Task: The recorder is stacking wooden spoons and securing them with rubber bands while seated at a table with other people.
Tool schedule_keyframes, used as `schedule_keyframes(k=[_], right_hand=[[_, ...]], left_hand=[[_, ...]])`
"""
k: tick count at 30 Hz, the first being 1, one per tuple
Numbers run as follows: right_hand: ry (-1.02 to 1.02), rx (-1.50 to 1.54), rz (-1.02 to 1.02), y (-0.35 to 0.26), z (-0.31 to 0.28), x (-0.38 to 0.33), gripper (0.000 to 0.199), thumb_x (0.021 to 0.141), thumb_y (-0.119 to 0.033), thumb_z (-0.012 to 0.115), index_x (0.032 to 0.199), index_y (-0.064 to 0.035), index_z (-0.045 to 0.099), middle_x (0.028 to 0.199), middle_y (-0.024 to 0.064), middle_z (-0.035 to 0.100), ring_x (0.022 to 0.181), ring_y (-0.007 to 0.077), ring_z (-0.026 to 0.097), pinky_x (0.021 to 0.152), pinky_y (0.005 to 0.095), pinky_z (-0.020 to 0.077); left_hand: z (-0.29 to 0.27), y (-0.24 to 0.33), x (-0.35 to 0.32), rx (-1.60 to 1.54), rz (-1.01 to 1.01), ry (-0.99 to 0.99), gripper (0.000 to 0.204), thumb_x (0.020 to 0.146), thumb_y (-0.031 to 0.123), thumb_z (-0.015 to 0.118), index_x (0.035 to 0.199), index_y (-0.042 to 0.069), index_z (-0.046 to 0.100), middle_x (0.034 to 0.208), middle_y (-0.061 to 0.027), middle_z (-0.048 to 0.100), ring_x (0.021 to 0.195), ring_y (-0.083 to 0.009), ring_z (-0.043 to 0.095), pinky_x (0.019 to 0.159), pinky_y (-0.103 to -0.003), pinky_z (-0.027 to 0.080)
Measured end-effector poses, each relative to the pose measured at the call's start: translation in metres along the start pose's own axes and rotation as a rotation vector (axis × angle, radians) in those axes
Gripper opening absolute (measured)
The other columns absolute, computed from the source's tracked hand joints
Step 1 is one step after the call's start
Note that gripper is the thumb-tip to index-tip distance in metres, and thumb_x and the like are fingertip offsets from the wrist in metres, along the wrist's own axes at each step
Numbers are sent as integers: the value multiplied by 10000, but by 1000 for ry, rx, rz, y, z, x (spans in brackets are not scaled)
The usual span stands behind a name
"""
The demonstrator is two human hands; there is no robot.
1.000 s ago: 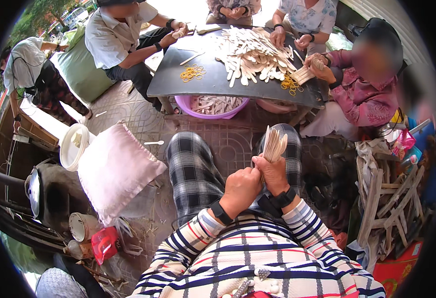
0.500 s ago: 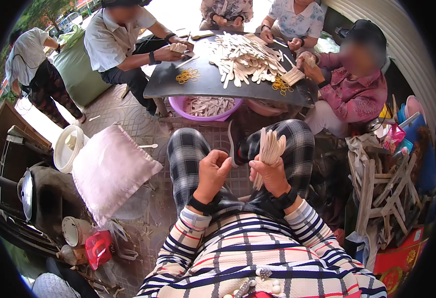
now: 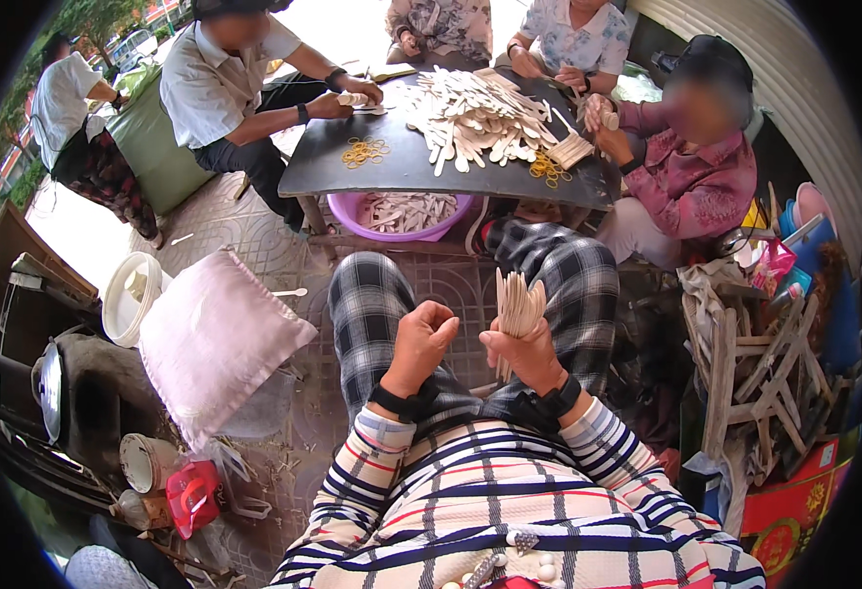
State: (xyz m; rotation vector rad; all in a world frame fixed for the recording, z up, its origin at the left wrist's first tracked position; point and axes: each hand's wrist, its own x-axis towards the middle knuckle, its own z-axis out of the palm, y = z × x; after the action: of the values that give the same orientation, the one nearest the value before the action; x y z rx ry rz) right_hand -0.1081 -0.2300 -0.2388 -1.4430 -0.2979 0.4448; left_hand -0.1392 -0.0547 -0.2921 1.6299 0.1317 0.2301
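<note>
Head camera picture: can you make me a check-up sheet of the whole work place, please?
Surface: dark table, loaded with a pile of wooden sticks.
Job's things: stick bundle; yellow rubber bands on the table; purple basin of sticks below.
Clutter: pale cushion, white bucket, red bag, wooden frames.
Hands: right hand grips the bundle; left hand apart, nothing seen in it.
Cables: far left too small to tell; elsewhere nothing seen.
Surroundings: four people round the table; green sack behind.

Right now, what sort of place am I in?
Likely an informal outdoor work area: wooden sticks heaped on a dark table, more in a purple basin below, and trees beyond.
</note>
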Motion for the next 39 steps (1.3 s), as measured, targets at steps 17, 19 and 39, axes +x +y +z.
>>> schedule_keyframes(k=[17,19,39], right_hand=[[24,12,-31,4,-13,2,87,791,-86,671,732,-40,626,573,-1,585,488,60,548,450,205,438],[16,19,-38,5,-14,3,86,790,-86,671,734,-39,626,573,0,586,490,60,548,451,206,439],[160,243,-49,9,-48,34,93,785,-74,657,714,-47,602,577,9,582,487,75,553,453,216,439]], left_hand=[[16,-9,4,201,-70,-114,187,804,128,644,867,-45,608,745,-127,644,671,-183,616,619,-290,491],[17,-9,3,212,-68,-126,189,806,131,642,870,-44,609,751,-130,647,676,-185,619,622,-292,492],[35,-15,17,363,-166,-302,182,790,122,649,848,-46,613,722,-125,641,655,-174,613,600,-290,486]])
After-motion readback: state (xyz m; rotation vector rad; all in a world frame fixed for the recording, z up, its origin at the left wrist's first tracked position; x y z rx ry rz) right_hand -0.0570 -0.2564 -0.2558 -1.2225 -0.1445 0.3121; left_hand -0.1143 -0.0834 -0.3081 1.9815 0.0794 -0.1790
